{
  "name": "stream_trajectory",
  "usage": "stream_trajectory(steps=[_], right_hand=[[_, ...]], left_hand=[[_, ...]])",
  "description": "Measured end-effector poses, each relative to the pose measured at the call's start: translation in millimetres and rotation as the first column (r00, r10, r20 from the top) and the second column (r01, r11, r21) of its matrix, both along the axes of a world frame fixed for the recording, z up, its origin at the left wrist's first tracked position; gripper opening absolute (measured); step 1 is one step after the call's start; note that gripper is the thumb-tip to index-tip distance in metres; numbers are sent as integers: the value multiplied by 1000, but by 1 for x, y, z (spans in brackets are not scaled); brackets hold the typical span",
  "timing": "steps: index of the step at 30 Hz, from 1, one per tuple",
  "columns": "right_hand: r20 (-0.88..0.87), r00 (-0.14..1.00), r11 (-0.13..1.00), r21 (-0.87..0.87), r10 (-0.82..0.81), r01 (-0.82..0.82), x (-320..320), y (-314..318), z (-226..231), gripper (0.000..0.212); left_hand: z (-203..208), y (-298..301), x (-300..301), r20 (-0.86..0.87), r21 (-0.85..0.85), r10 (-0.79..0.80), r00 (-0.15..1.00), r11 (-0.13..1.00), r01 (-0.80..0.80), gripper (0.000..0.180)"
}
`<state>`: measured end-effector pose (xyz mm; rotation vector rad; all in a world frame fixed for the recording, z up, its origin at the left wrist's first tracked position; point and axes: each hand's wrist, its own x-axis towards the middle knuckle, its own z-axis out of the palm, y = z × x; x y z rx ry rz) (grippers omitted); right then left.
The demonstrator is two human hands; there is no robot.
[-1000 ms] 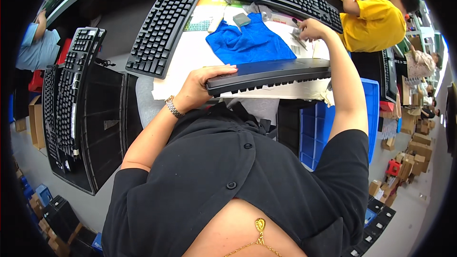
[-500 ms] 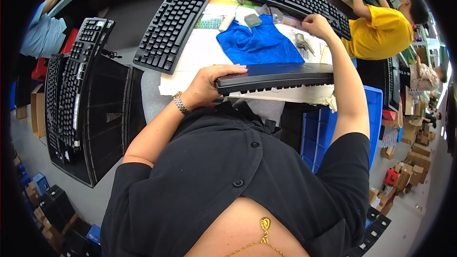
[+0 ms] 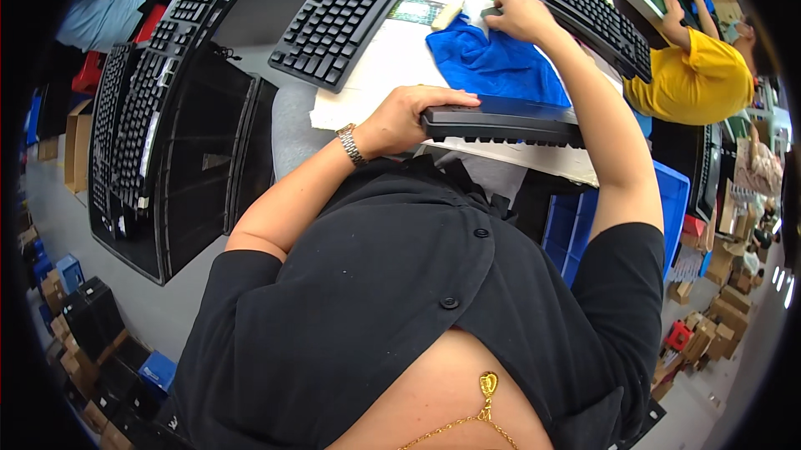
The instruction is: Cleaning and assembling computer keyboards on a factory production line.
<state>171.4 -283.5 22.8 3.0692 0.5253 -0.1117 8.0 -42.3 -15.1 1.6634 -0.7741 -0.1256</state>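
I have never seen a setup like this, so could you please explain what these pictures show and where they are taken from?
There is no machine here: a person works with two bare hands. The view comes from a wide fisheye camera worn on the head, looking down, so straight edges look bent. The left hand grips the left end of a long black keyboard, its keys facing down. The right hand is at a small grey block; whether it grips it is unclear. On the white-covered table lies a crumpled blue cloth, with keys-up black keyboards to its left and right.
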Motion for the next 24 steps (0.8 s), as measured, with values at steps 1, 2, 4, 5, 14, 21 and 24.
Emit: stream_trajectory(steps=[1, 2, 4, 5, 14, 21, 24], right_hand=[[25, 1000, 999, 48, -2, 1, -4, -5, 5, 39], [49, 999, 995, 95, -9, 4, -8, -8, 8, 40], [113, 992, 927, 363, 59, -97, -34, 6, 37, 42], [108, 991, 926, 359, 78, -112, -52, 13, 53, 42], [263, 913, 732, 546, 312, -408, -191, 48, 82, 48], [375, 893, 756, 501, 249, -421, -208, 55, 56, 47], [409, 883, 774, 472, 232, -422, -209, 65, 54, 46]], left_hand=[[0, 0, 0, 7, -1, -5, 1000, 1000, 5, 51], [0, 0, 0, 15, -3, -15, 1000, 1000, 15, 51], [2, 7, -1, -54, -7, -2, 999, 1000, 1, 51], [5, 9, -1, -118, -11, -6, 993, 1000, 5, 51], [0, 10, 4, -65, -37, 41, 997, 998, -43, 52], [-5, 5, 7, -51, -58, 60, 997, 996, -63, 52], [-9, 5, 8, -70, -53, 60, 996, 997, -63, 51]])
